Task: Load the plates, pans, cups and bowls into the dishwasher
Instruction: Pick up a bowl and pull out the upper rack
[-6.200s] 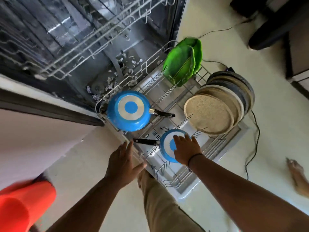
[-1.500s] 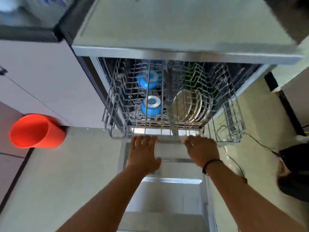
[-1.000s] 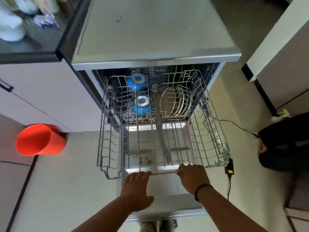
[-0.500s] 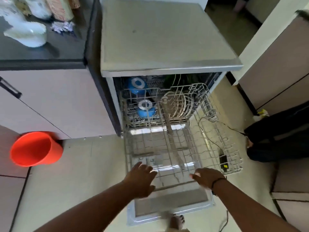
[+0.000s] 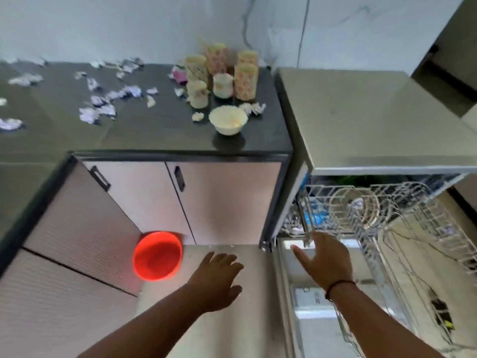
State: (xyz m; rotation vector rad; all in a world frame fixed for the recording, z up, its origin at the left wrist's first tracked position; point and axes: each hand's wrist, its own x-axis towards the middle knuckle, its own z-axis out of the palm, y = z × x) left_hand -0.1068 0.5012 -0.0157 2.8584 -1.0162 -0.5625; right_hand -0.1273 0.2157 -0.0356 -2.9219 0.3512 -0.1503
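While the rack stands pulled out of the dishwasher, both hands, left and right, hang spread and empty (fingers loose). Cups and a bowl wait on the counter; plates sit below the rack.

A home kitchen: cups sitting on a dark worktop beyond the left hand, a dishwasher standing open beside it.

- Upper rack: right end cut by frame edge, wires blurred.
- Plates & blue pan behind rack wires, mostly hidden.
- Dishwasher door: bottom cut off.
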